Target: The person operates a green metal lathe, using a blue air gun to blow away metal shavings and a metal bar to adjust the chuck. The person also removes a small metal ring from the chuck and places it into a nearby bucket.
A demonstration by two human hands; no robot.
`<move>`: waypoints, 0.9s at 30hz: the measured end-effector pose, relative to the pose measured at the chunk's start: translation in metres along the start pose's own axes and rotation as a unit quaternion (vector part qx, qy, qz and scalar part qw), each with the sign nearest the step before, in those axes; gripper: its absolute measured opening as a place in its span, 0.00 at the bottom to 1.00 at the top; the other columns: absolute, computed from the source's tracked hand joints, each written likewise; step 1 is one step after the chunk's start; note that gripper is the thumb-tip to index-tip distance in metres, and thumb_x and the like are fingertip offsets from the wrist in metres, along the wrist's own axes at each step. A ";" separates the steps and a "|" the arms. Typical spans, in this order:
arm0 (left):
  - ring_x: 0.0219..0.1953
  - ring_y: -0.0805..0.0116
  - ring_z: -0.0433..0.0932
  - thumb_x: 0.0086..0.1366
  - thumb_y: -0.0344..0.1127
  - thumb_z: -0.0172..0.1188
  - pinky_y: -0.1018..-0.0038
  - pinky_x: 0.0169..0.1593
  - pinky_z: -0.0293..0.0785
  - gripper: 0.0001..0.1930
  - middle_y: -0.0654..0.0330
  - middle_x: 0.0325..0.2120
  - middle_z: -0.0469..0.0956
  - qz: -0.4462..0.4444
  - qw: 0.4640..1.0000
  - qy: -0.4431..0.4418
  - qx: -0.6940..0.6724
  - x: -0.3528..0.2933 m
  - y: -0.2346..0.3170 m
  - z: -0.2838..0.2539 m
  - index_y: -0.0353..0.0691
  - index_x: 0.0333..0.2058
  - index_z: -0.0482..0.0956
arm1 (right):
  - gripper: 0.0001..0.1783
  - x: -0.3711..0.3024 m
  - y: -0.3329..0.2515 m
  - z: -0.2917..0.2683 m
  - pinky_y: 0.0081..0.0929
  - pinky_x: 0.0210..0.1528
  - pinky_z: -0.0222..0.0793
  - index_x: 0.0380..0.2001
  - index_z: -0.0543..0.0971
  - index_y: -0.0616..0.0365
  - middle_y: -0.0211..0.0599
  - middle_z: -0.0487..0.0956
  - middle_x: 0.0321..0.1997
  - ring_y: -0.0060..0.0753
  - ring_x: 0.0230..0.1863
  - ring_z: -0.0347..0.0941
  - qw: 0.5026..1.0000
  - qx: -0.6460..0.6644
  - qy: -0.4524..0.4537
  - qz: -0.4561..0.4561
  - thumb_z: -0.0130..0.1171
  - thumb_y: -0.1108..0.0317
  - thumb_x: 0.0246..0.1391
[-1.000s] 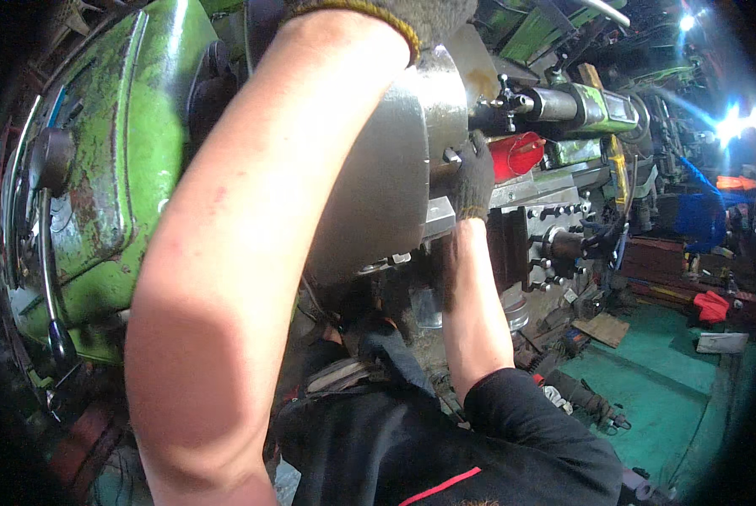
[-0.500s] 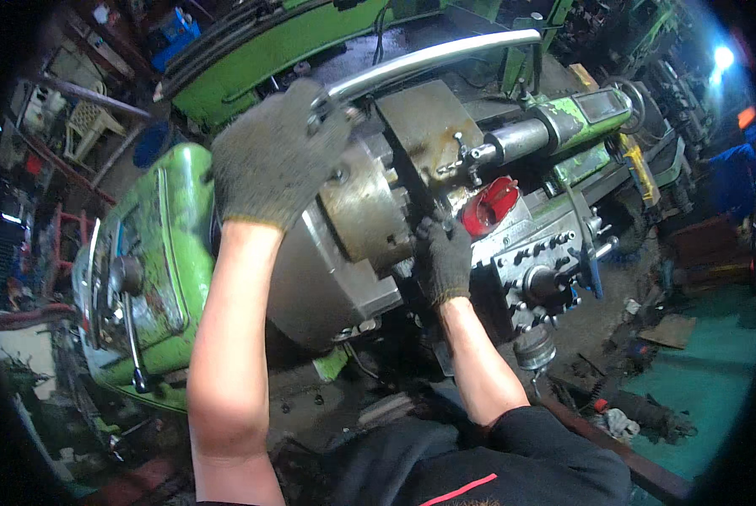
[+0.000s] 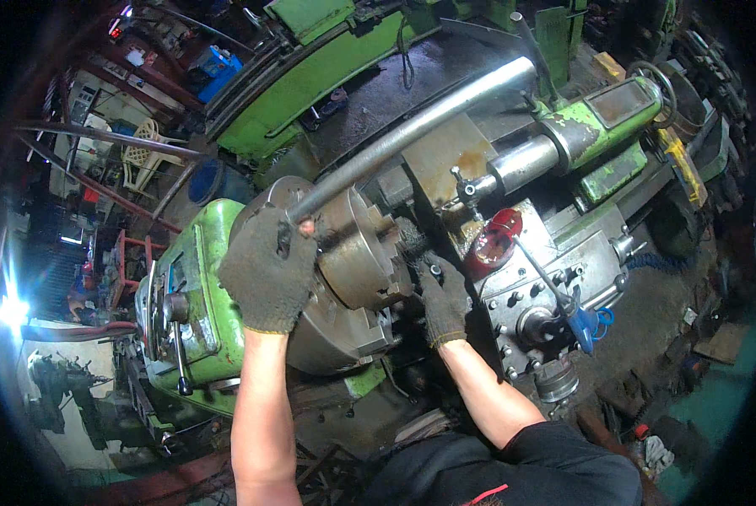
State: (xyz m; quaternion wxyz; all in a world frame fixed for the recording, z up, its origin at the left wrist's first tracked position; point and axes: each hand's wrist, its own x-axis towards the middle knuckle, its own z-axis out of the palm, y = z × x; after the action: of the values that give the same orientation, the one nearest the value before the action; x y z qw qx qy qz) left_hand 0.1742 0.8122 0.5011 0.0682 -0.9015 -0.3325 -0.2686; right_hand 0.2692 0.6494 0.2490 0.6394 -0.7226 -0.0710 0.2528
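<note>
My left hand point(image 3: 268, 274), in a dark knit glove, is closed around the lower end of a long steel pipe point(image 3: 429, 126), which slants up to the right across the lathe. Beside this hand is the large round chuck point(image 3: 323, 337); a thick steel cylinder with a notched front rim point(image 3: 353, 266) stands out from its face. My right hand point(image 3: 441, 291), gloved too, reaches to the cylinder's notched front with its fingers curled. What those fingers grip, if anything, is hidden. A small round metal piece point(image 3: 435, 270) shows at this glove.
Right of my right hand, a red container point(image 3: 496, 240) stands on the carriage. A blue air gun point(image 3: 585, 325) with a long nozzle lies over the bolted tool post point(image 3: 534, 320). The green tailstock point(image 3: 606, 126) is farther right. A black-knobbed lever point(image 3: 182, 363) hangs from the green headstock point(image 3: 218, 337).
My left hand has come down and the pipe's near end with it, so the pipe slopes more steeply. My right hand remains at the cylinder's front. The whole view has shifted.
</note>
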 end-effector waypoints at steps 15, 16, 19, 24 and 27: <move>0.35 0.45 0.85 0.60 0.46 0.77 0.52 0.39 0.79 0.15 0.54 0.32 0.85 0.093 0.995 0.014 -0.019 -0.055 0.005 -0.017 0.47 0.41 0.88 | 0.20 0.005 -0.007 0.000 0.36 0.59 0.77 0.59 0.86 0.67 0.47 0.90 0.55 0.37 0.55 0.85 0.996 0.085 -0.013 -0.016 0.63 0.65 0.70; 0.34 0.45 0.85 0.59 0.46 0.77 0.53 0.39 0.79 0.15 0.54 0.32 0.85 0.091 0.995 0.019 -0.022 -0.055 0.004 -0.016 0.47 0.41 0.88 | 0.20 0.004 -0.013 -0.001 0.36 0.59 0.77 0.59 0.85 0.68 0.47 0.90 0.55 0.37 0.55 0.85 0.994 0.110 -0.022 -0.003 0.62 0.66 0.70; 0.34 0.46 0.85 0.55 0.46 0.79 0.53 0.38 0.79 0.17 0.54 0.33 0.85 0.091 0.995 0.022 -0.029 -0.053 0.006 -0.015 0.47 0.40 0.88 | 0.18 0.002 -0.029 0.000 0.36 0.52 0.79 0.56 0.84 0.69 0.42 0.88 0.47 0.33 0.47 0.82 0.993 0.094 0.005 -0.065 0.62 0.67 0.69; 0.34 0.46 0.85 0.54 0.47 0.80 0.52 0.37 0.79 0.19 0.55 0.34 0.85 0.128 0.990 0.038 -0.055 -0.043 0.008 -0.015 0.47 0.41 0.88 | 0.15 0.013 -0.060 0.003 0.35 0.46 0.79 0.51 0.83 0.70 0.38 0.86 0.38 0.33 0.41 0.81 0.993 0.087 -0.009 -0.080 0.62 0.69 0.69; 0.34 0.46 0.84 0.57 0.48 0.79 0.52 0.37 0.79 0.18 0.55 0.35 0.85 0.120 0.991 0.045 -0.040 -0.041 0.005 -0.010 0.47 0.41 0.88 | 0.12 0.029 -0.058 0.013 0.32 0.43 0.79 0.49 0.83 0.67 0.36 0.86 0.37 0.32 0.39 0.81 0.990 0.106 0.000 -0.097 0.61 0.69 0.70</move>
State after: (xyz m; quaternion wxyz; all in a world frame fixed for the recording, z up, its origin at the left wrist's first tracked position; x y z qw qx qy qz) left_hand 0.1465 0.7823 0.4882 0.0785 -0.9239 -0.2075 -0.3117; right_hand 0.3010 0.6828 0.2960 0.7340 -0.6404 -0.1134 0.1956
